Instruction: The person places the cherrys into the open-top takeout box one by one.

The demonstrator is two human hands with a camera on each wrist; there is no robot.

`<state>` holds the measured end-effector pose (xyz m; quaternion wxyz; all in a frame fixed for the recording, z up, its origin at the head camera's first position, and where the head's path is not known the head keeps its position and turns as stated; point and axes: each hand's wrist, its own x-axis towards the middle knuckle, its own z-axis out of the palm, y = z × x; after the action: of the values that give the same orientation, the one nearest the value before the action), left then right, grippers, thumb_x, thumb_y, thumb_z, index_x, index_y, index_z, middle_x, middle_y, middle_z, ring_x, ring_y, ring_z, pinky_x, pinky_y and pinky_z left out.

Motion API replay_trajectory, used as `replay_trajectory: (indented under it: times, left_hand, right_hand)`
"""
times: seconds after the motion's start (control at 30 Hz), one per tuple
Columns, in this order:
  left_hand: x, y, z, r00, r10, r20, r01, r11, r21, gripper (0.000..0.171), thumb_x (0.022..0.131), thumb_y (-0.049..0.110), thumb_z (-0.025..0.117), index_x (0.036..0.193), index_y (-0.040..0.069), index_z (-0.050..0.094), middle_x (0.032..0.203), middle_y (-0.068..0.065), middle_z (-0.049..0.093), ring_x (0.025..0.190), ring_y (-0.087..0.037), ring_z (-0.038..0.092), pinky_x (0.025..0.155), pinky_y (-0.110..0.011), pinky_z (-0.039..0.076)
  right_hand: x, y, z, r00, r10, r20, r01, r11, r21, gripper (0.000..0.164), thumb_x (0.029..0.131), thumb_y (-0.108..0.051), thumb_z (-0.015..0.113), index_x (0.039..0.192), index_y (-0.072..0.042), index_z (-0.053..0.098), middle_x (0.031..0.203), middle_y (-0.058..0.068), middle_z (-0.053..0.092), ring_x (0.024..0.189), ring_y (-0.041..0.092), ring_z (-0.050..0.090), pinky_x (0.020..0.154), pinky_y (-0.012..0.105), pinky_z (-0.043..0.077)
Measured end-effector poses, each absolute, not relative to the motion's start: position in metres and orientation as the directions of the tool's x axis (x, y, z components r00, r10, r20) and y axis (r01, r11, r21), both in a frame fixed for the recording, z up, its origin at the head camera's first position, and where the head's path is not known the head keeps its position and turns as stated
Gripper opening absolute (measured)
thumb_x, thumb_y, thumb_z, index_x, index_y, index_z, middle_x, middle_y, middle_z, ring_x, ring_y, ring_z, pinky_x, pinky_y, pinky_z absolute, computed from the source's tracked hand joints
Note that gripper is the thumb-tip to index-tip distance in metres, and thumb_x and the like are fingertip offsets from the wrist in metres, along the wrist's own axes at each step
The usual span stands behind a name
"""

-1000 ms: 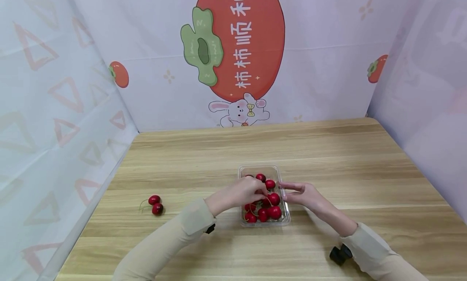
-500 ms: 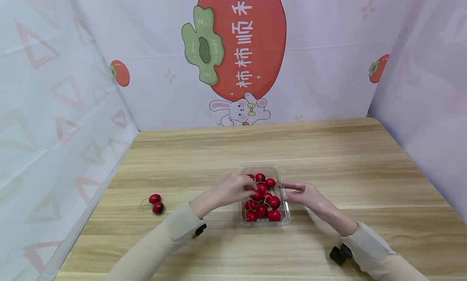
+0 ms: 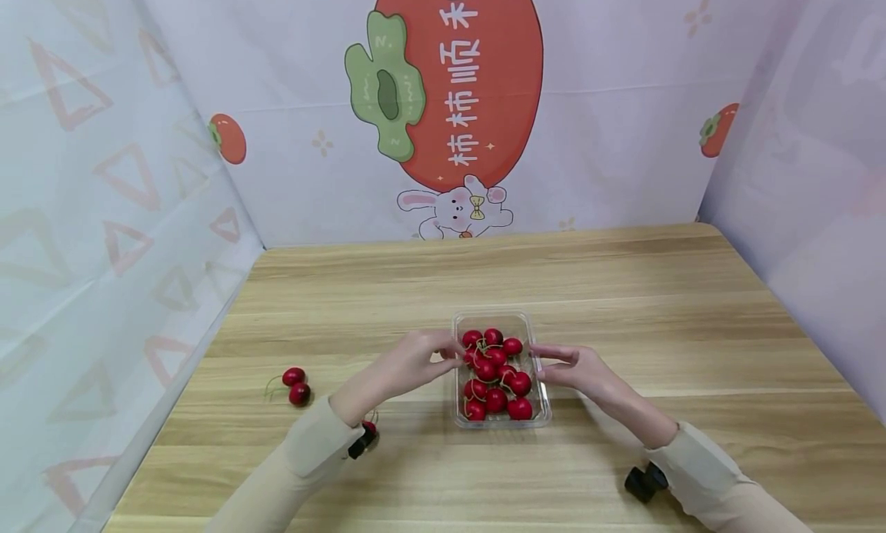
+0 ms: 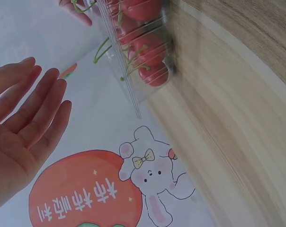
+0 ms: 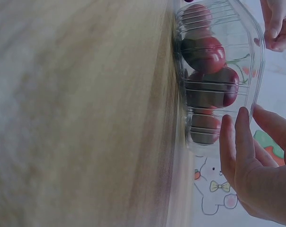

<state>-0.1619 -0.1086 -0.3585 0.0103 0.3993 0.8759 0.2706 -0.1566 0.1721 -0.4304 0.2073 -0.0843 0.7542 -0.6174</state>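
Red cherries [image 3: 496,400] with thin green stems fill much of a clear plastic box [image 3: 504,424] on the table. My left hand [image 3: 404,361] is just outside the box's left rim, its fingers spread apart and holding nothing, as the left wrist view [image 4: 29,113] also shows. On the opposite side, my right hand [image 3: 580,370] touches the right wall of the box with its extended fingertips; the right wrist view shows those fingers [image 5: 245,137] resting along the clear wall near the rim.
Two loose cherries [image 3: 299,394] with stems lie together at the left of the wooden table [image 3: 374,287]. Another cherry [image 3: 371,425] is partly hidden beside my left wrist and its black camera [image 3: 361,443]. Printed cloth [image 3: 609,133] encloses the table at the back and sides.
My left hand has drawn back to the left from over the cherries, its fingers spreading, so more cherries show. A cherry near the left wrist has come into view. My right hand has stayed put.
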Motion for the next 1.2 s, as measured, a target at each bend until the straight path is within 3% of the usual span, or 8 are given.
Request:
replay_trajectory:
  times: [0.87,1.2]
  left_hand:
    - [-0.140,-0.170,-0.359,-0.758,0.581,0.298,0.644,0.593,0.483,0.013,0.081,0.007,0.063,0.093,0.007,0.064,0.086,-0.001,0.064,0.079,-0.010,0.059,0.071,-0.027,0.050]
    - [-0.129,-0.193,-0.367,-0.825,0.507,0.249,0.559,0.668,0.491,0.016,0.081,0.007,0.063,0.097,0.009,0.063,0.092,0.003,0.062,0.081,-0.009,0.058,0.074,-0.028,0.049]
  right_hand:
    - [-0.157,0.173,-0.432,-0.901,-0.382,-0.205,0.123,0.228,-0.966,0.054,0.081,-0.019,0.064,0.126,0.002,0.045,0.129,0.018,0.045,0.096,0.020,0.060,0.094,0.040,0.038]
    - [-0.158,0.173,-0.433,-0.901,-0.381,-0.207,0.123,0.233,-0.965,0.053,0.081,-0.019,0.064,0.127,0.002,0.045,0.129,0.018,0.045,0.098,0.021,0.059,0.094,0.041,0.038]
